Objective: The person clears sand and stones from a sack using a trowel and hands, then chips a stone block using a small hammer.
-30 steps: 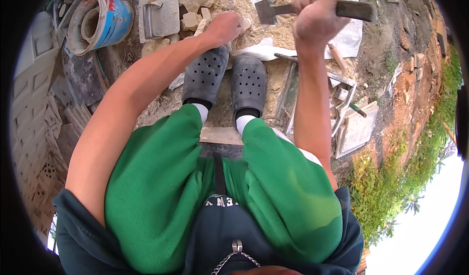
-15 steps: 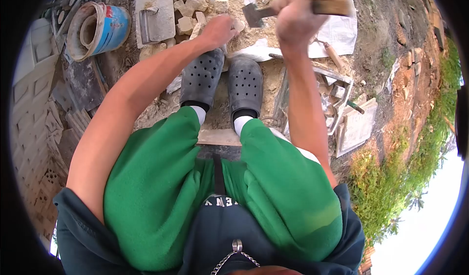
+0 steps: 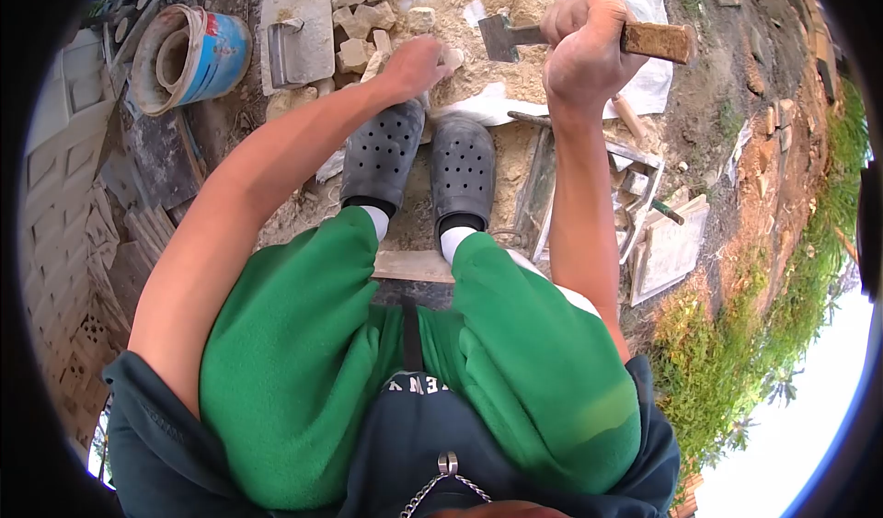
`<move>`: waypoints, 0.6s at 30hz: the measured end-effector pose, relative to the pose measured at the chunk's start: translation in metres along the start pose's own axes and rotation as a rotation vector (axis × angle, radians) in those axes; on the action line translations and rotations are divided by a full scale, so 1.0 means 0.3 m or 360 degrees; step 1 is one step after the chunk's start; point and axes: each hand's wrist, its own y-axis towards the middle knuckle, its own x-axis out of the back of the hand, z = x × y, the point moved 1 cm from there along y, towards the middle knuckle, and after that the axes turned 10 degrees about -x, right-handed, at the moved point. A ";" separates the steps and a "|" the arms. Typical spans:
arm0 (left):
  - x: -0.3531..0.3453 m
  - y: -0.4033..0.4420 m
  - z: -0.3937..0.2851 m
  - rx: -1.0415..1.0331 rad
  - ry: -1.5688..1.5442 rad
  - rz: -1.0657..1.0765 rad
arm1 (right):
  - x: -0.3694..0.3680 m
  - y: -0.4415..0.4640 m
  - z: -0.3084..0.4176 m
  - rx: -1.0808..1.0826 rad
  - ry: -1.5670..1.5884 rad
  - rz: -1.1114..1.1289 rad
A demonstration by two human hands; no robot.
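My right hand [image 3: 589, 49] is closed round a hammer [image 3: 659, 42], whose wooden handle sticks out to the right. Its flat, blade-like metal head points left, above the sandy debris. My left hand [image 3: 418, 65] grips a small pale stone piece [image 3: 452, 59] at the fingertips, just beyond my left shoe. Only the end of that piece shows; the fingers cover the rest. The hammer head is apart from the stone, to its right. Broken pale stone blocks [image 3: 354, 55] lie heaped beside my left hand.
A blue and white bucket [image 3: 216, 58] stands at the left, near a metal-handled trowel-like tool [image 3: 287, 53] on a board. A white sheet [image 3: 648, 76] lies under the debris. At the right are a metal frame [image 3: 647, 196] and stacked tiles [image 3: 671, 251]. My grey clogs [image 3: 463, 164] border the work.
My right hand and the hammer have shifted to the right and slightly toward me; their motion blur has gone. My left hand keeps its hold on the stone piece.
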 end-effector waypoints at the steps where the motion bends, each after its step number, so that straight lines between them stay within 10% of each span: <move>1: -0.009 0.001 0.009 0.0001 0.0000 0.0003 | -0.001 -0.015 -0.012 0.0048 -0.0151 -0.0049; 7: 0.011 0.006 0.002 0.0090 0.0033 0.0112 | 0.055 -0.101 -0.287 0.0006 -0.0810 0.0019; 18: -0.004 -0.018 -0.020 0.0075 0.0241 0.0046 | 0.103 -0.152 -0.186 -0.0128 -0.0249 -0.0206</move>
